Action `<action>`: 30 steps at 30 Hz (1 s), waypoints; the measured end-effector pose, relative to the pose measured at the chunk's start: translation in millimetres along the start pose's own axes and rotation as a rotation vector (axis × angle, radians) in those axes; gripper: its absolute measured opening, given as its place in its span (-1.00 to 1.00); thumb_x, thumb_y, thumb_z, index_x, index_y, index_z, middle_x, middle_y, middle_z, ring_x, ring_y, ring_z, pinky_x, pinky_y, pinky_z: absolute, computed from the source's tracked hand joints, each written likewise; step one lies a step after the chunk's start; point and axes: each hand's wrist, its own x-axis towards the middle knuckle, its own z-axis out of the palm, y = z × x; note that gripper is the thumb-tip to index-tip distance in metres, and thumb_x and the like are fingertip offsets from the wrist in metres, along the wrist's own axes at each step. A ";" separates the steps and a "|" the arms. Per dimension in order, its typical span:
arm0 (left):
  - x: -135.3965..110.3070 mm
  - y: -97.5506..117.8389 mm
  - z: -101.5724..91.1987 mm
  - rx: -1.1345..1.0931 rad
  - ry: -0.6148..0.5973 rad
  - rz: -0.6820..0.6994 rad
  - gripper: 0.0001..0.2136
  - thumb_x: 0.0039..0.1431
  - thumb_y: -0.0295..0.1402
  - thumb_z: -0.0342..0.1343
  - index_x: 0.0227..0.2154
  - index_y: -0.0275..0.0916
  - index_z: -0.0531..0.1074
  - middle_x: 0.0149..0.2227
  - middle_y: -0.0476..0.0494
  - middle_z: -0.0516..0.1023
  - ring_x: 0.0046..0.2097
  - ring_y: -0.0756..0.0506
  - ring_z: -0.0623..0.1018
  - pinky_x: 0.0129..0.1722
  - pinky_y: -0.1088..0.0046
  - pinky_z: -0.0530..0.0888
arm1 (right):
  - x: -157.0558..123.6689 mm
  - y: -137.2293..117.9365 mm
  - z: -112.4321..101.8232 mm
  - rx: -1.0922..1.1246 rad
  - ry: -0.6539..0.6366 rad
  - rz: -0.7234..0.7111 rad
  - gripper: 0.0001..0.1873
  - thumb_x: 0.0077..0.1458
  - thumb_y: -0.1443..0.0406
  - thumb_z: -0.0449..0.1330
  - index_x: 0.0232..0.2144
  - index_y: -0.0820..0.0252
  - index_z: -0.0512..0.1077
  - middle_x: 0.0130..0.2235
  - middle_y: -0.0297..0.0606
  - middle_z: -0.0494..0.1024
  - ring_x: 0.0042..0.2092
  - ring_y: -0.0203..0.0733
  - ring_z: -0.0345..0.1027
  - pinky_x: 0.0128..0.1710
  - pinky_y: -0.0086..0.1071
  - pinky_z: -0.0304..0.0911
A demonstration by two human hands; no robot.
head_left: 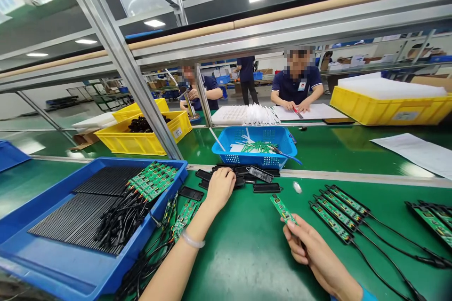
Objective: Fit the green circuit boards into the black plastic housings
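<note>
Left hand [221, 188] reaches forward, palm down, fingers curled over a pile of black casings [252, 176] just in front of the blue basket [247, 157]; it touches them, but I cannot tell whether it grips one. Right hand [307, 244] pinches a green circuit board [282, 209] by its near end, with the board tilted up above the green mat [247, 254]. Blue tray [52, 263] on the left holds more boards and black cables. A row of wired boards [339, 216] lies to the right. A co-worker [296, 87] works across the belt.
</note>
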 end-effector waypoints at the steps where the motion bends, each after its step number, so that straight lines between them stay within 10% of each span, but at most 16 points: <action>1: -2.9 0.3 -0.3 -0.006 -0.015 0.022 -0.86 0.22 -0.42 -0.05 -0.26 -0.22 0.39 -0.15 -0.21 0.45 -0.04 -0.20 0.40 0.00 0.19 0.30 | -0.4 -0.3 -0.3 -0.005 -0.006 0.000 -0.63 0.02 0.00 0.23 -0.41 0.17 0.29 -0.47 -0.47 0.24 -0.58 -0.49 -0.18 -0.66 -0.55 -0.23; 13: -30.4 -4.6 -6.9 -0.092 -0.155 0.081 -0.54 -0.09 0.01 0.21 -0.20 -0.20 0.40 -0.22 -0.16 0.46 -0.14 -0.22 0.43 -0.13 0.27 0.36 | -0.7 0.9 -0.7 -0.106 -0.035 -0.023 -0.70 0.01 0.15 0.20 -0.23 0.17 0.33 -0.57 -0.52 0.08 -0.54 -0.38 -0.12 -0.60 -0.52 -0.06; 23: -48.1 34.9 -8.7 -0.352 -0.167 0.077 -0.75 0.02 -0.36 0.14 -0.18 -0.20 0.42 -0.23 -0.11 0.48 -0.22 -0.11 0.48 -0.21 0.38 0.39 | 0.3 3.7 -2.2 -0.518 0.034 -0.286 -0.55 -0.01 0.10 0.19 -0.09 0.18 0.38 -0.42 -0.35 0.37 -0.41 -0.24 0.23 -0.41 -0.39 0.23; 30: -61.4 58.5 17.5 -1.478 -0.089 -0.340 -0.57 -0.25 -0.32 0.38 -0.26 -0.26 0.42 -0.34 -0.07 0.53 -0.30 -0.06 0.50 -0.29 0.44 0.42 | 3.5 12.6 -7.0 -0.604 0.071 -0.364 -0.69 0.02 0.14 0.20 -0.19 0.15 0.40 -0.39 -0.32 0.43 -0.38 -0.24 0.32 -0.41 -0.42 0.28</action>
